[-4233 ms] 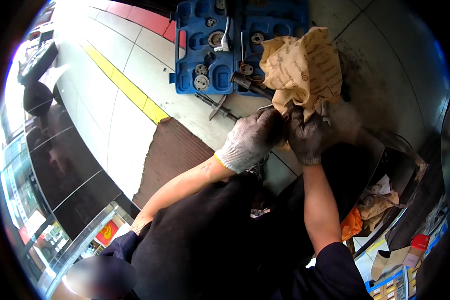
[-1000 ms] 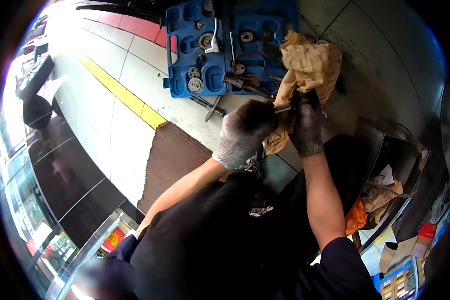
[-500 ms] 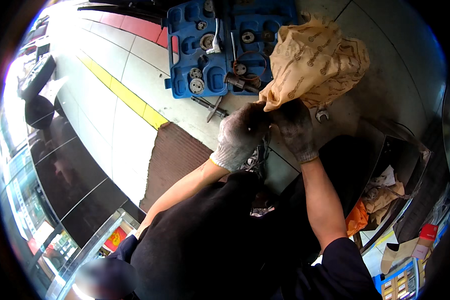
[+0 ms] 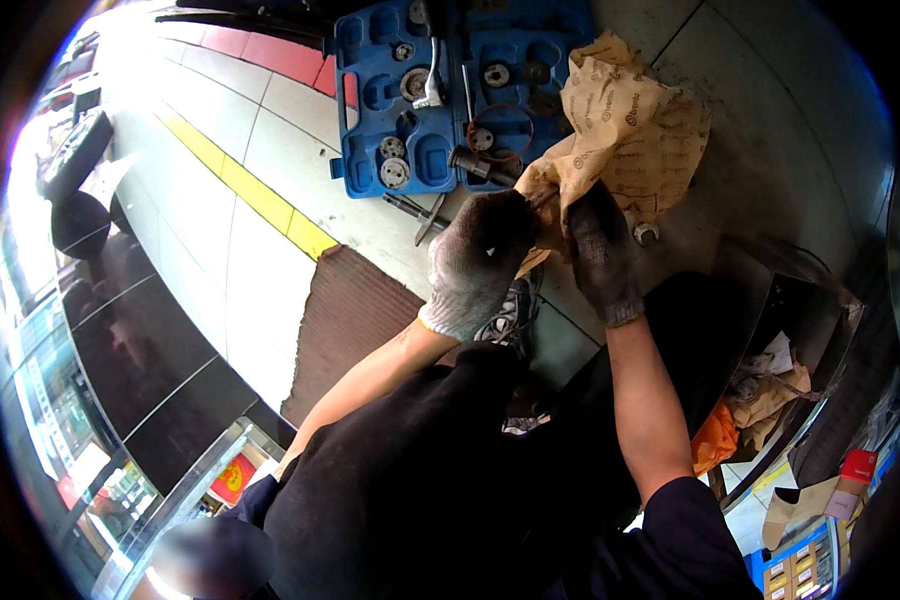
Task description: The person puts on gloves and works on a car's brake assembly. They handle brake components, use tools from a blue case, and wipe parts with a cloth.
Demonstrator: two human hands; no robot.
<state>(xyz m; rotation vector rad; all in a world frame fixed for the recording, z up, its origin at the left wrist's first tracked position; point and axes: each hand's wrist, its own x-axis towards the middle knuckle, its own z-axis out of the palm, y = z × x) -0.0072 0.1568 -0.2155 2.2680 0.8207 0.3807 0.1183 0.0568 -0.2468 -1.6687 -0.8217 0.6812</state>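
Observation:
My left hand, in a grimy white knit glove, is closed on the near left edge of a crumpled brown sheet of wrapping paper. On the paper's near right side my right hand, in a glove dirtied dark grey, grips it too. Between the hands the paper is folded open, and a strip of it hangs below my left fingers. Whether anything lies inside the paper cannot be made out. Just past my right hand, the open end of a wrench shows on the floor.
An open blue tool case with round metal discs and a ratchet lies ahead. A dark metal tool rests at its near edge. Brown corrugated cardboard covers floor at left. At right stands an open box holding crumpled paper.
My hands have moved apart, the right one shifting slightly right and nearer. The paper's gathered near end has spread open between them, and its bulk has sagged and narrowed.

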